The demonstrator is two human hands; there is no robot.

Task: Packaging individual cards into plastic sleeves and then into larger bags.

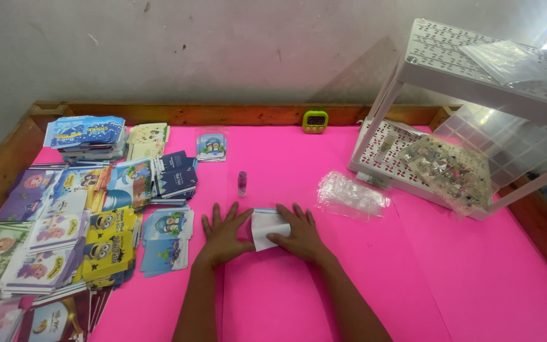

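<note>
White paper packet (267, 227) lies flat at the middle of the pink worktop (413, 266), pinned under both hands. Only the head view is given.

Head view: left hand (224, 235) rests palm down, fingers (218, 215) spread wide, its thumb edge touching the packet's left side. Right hand (297, 234) lies over the packet's right half, fingers spread and pressing flat on it; neither hand pinches anything. Small purple-capped bottle (242, 183) stands upright just beyond the packet, apart from both hands. Crumpled clear plastic bag (351, 195) lies near on the right. Stacks of colourful cartoon cards (96, 221) fill the left side of the worktop. White perforated rack (476, 95) stands at the far right, with a clear compartment box (508, 142) inside; small green timer (315, 121) sits by the back rim.

Judgement on doing this step well: keep even pressure from both palms so the packet stays flat and square, smooth outward from the centre, and keep wrists clear of the bottle, which looks easy to tip.
</note>
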